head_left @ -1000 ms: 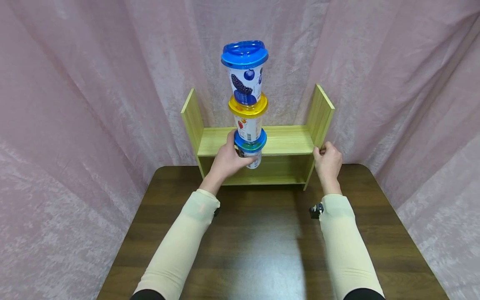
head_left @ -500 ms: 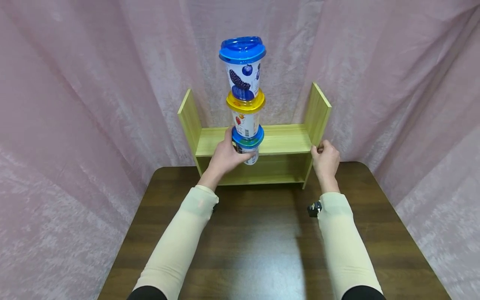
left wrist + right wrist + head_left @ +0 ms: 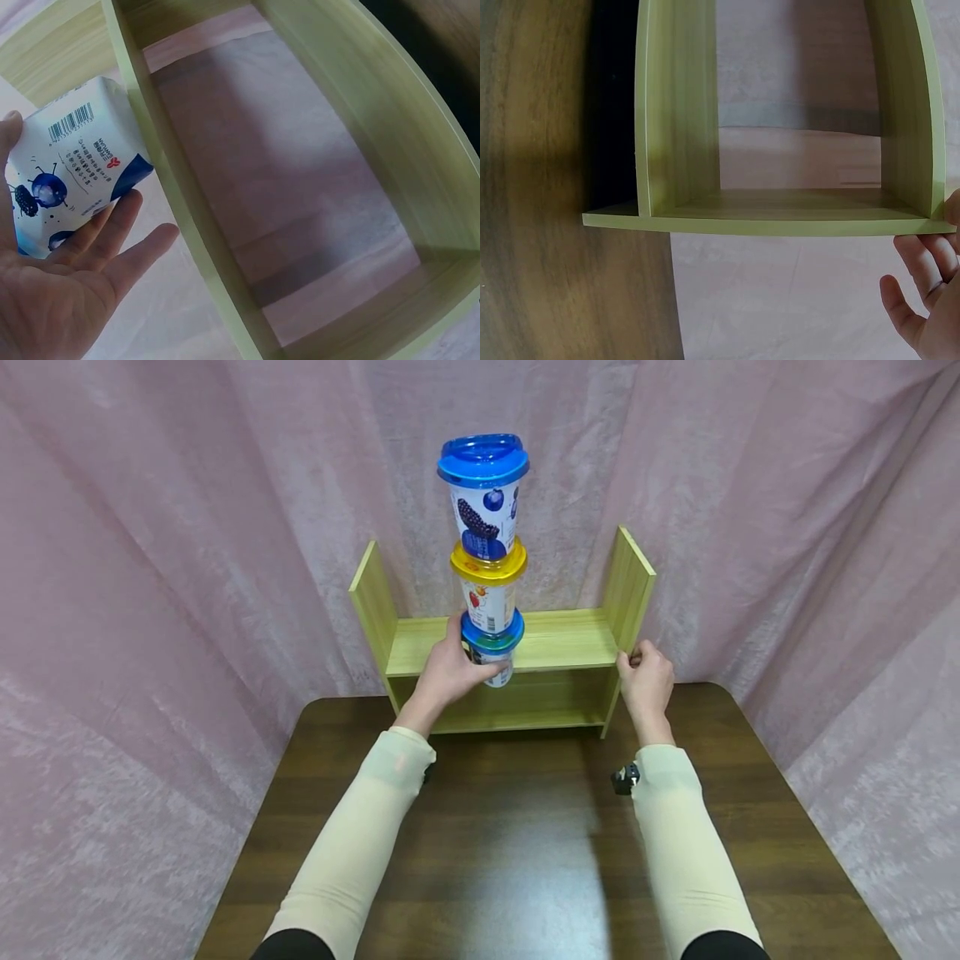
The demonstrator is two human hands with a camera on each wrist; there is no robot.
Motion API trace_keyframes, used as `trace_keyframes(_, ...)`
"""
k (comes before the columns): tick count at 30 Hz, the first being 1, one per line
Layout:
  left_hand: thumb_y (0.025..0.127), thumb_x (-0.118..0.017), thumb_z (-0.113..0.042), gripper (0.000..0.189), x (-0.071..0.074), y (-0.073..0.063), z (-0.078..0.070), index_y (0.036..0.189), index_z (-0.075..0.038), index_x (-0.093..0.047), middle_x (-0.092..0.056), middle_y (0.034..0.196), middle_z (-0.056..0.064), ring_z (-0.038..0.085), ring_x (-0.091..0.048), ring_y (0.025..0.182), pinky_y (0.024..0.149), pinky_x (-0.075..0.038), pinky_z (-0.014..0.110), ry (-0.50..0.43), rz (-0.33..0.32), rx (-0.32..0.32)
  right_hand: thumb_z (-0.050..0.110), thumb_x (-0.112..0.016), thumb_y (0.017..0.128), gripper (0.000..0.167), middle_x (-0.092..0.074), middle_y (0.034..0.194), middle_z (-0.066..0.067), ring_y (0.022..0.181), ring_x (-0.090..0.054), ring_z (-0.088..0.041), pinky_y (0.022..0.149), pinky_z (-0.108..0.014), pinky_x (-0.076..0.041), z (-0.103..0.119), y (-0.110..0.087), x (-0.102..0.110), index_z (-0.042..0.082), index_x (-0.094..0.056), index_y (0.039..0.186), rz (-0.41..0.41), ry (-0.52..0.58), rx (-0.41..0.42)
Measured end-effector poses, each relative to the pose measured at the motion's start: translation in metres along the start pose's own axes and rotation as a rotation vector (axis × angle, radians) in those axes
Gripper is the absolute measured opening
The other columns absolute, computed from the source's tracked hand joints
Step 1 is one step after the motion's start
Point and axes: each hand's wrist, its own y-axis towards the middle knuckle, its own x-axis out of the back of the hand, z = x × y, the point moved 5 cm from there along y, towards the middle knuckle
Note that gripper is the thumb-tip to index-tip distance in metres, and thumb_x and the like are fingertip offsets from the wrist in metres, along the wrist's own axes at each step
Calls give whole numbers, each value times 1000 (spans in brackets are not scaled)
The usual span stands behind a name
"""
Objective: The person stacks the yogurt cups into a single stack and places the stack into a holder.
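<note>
Three lidded drink cups stand stacked in the head view. Blackberries and blueberries are printed on the top cup (image 3: 483, 518), which has a blue lid. Below it is the middle cup (image 3: 487, 606) with a yellow lid. My left hand (image 3: 444, 672) grips the blue-lidded bottom cup (image 3: 501, 677), thumb in front. In the left wrist view, that bottom cup (image 3: 86, 161) lies beside the upper board's edge. My right hand (image 3: 649, 683) pinches the front edge of the right side panel (image 3: 630, 585) of a light wooden shelf (image 3: 573, 639); its fingers (image 3: 922, 259) touch the panel's outer face.
The shelf has an upper board and a lower board (image 3: 517, 723) between two side panels. It stands at the back of a dark brown table (image 3: 517, 835). A pink curtain (image 3: 225, 527) hangs behind and around the table.
The cups, shelf and both hands shift slightly left in the head view, partly with the camera's motion. The stack also sits slightly higher than a second ago. Both grips stay the same.
</note>
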Motion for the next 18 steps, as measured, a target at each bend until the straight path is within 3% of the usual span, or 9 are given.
trace_keyframes(18, 77, -87, -46, 105, -1, 0, -2, 156, -19, -22, -55, 141, 8, 24, -56, 124, 105, -46, 45, -5, 15, 14, 14, -68, 93, 21, -70, 84, -19, 79, -65, -42, 74, -54, -49, 3, -6, 7, 1, -58, 79, 18, -13, -10)
